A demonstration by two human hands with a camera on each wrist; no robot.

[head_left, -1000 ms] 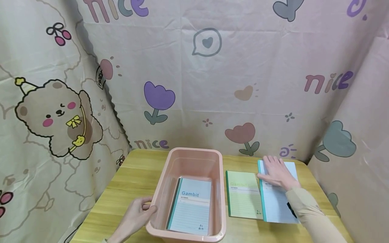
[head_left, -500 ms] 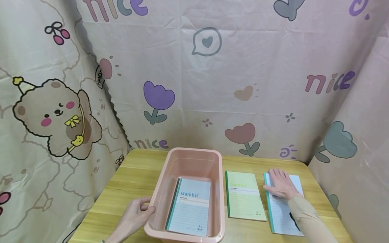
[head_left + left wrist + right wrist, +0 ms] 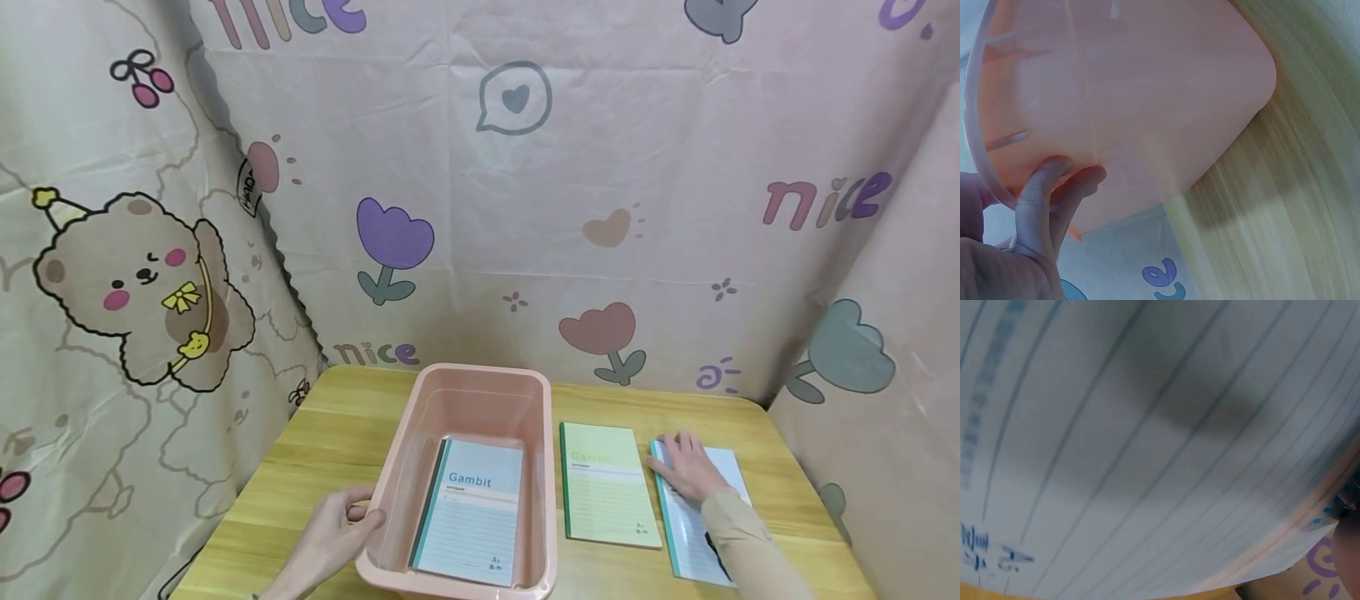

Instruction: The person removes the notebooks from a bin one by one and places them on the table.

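My left hand (image 3: 333,533) grips the left rim of a pink plastic bin (image 3: 551,500). In the left wrist view its fingers (image 3: 1038,200) press the bin wall (image 3: 1166,81). Inside the bin lies a blue Gambit notebook (image 3: 472,508), with a dark spine showing beneath it. My right hand (image 3: 693,471) holds a second blue notebook (image 3: 693,542) near its far end, thumb by the teal spine and fingers at the top edge. The lined cover (image 3: 1116,456) fills the right wrist view. Between bin and right hand lies a green Gambit notebook (image 3: 609,492).
Everything stands on a wood-grain table (image 3: 322,442) with rounded corners. A printed curtain (image 3: 465,208) hangs close behind it and along both sides. The bin stands left of the notebooks.
My right hand has moved the blue notebook right and toward me, away from the green notebook, and its fingers now bend more at the top edge. My left hand keeps its grip.
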